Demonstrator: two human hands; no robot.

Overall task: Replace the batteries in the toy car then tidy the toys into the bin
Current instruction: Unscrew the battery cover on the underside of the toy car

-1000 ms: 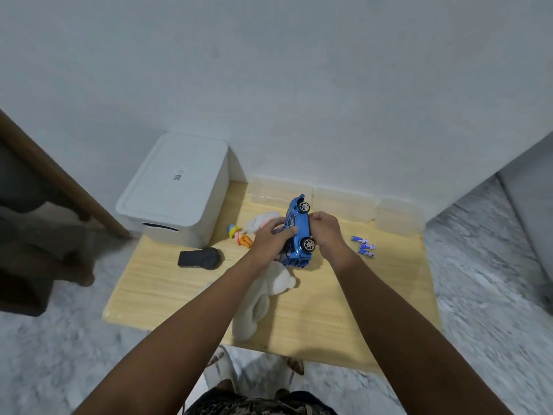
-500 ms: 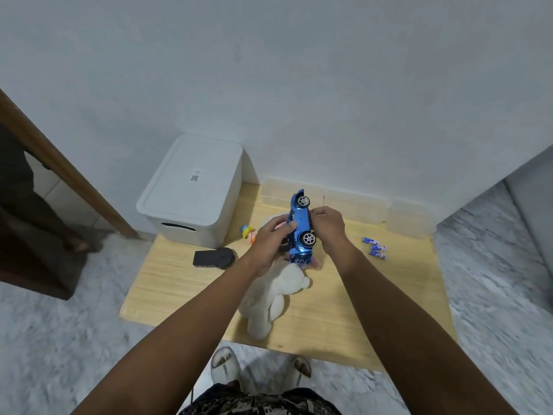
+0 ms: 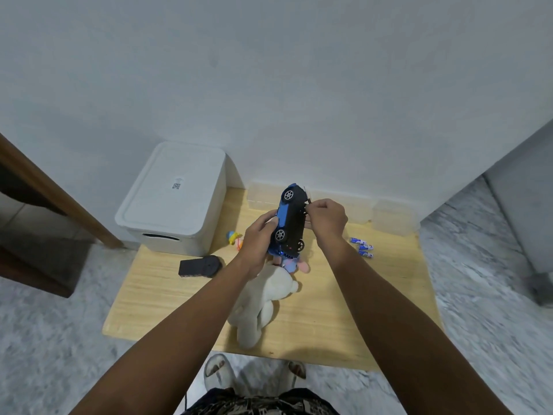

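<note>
pale wooden desk on grey marble floor, white wall behind. left hand and right hand grasp blue toy car, now rolled underside-up.

**A plain corner with a low wooden table**

A bare white wall fills the upper half of the view, evenly and softly lit. The floor is grey-and-white marbled stone. Against the wall stands a low table with a pale wood-grain top. At the left, a dark brown wooden door frame slants across, with a darker opening behind it. At the right edge, a grey piece of furniture stands on the floor
</note>
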